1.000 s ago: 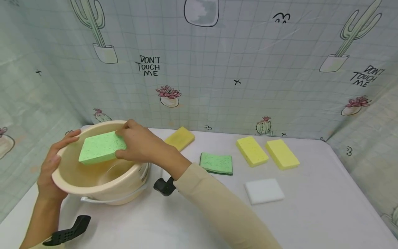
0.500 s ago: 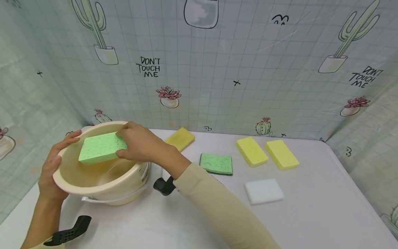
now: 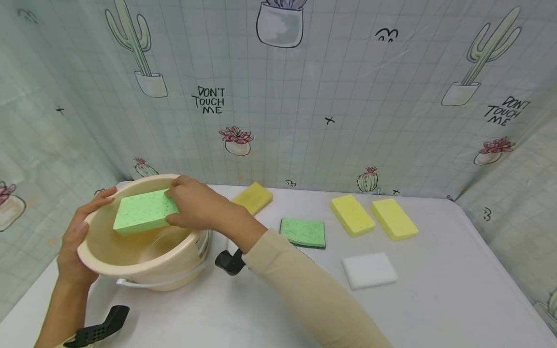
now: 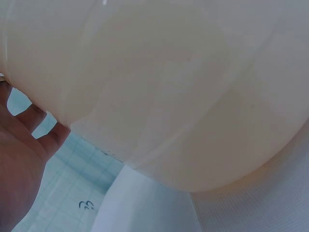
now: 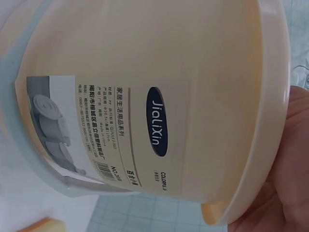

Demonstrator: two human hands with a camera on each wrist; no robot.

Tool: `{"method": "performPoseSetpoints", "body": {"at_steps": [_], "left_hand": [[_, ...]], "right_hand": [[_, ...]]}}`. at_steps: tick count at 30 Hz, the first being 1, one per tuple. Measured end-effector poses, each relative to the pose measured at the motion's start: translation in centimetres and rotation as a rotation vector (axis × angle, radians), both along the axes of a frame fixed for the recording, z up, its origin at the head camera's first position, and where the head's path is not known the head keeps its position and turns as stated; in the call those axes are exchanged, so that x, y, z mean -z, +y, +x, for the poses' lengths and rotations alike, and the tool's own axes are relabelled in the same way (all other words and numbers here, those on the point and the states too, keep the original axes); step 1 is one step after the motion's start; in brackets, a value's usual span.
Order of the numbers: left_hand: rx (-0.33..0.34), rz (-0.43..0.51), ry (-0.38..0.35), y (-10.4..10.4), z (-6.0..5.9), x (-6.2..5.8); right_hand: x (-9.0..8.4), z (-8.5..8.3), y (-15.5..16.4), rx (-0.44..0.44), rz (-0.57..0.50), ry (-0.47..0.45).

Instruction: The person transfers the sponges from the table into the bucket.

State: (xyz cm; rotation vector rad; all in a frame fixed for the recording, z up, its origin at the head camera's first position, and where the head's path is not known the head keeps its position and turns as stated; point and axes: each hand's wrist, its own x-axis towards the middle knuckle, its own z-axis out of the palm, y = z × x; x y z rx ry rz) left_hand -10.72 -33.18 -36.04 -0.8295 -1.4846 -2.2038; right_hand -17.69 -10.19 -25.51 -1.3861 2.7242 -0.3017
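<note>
Right hand (image 3: pixel 197 207): I pinch the right end of the green sponge (image 3: pixel 145 211), fingers curled over it.
Sponge: over the bucket (image 3: pixel 93 250), at its far rim, at the table's left.
Left hand (image 3: pixel 78 239): I wrap the bucket's left rim, thumb inside.
Handling: I judge it light, soft and squashy, likely slicker when wet.
Hold: across its short end.

A staged tabletop booth: cactus-print curtain (image 3: pixel 304 96) backing white table (image 3: pixel 435 299).
</note>
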Motion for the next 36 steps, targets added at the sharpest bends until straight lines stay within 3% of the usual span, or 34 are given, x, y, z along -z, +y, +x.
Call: {"method": "performPoseSetpoints", "body": {"at_steps": [11, 16, 26, 30, 36], "left_hand": [[-0.002, 0.004, -0.015, -0.1, -0.1, 0.3], [0.006, 0.016, -0.010, -0.1, -0.2, 0.3], [-0.023, -0.017, -0.030, 0.0, 0.1, -0.1], [-0.024, -0.017, -0.042, -0.1, 0.2, -0.1], [-0.031, -0.030, -0.048, -0.1, 0.1, 0.0]], "right_hand": [[-0.1, 0.2, -0.2, 0.024, 0.120, 0.009], [-0.5, 0.0, 0.2, 0.010, 0.098, -0.006], [-1.0, -1.5, 4.0, -0.076, -0.273, -0.022], [-0.1, -2.4, 6.0, -0.039, -0.395, -0.076], [2.7, -4.4, 8.9, 0.064, -0.507, -0.112]]}}
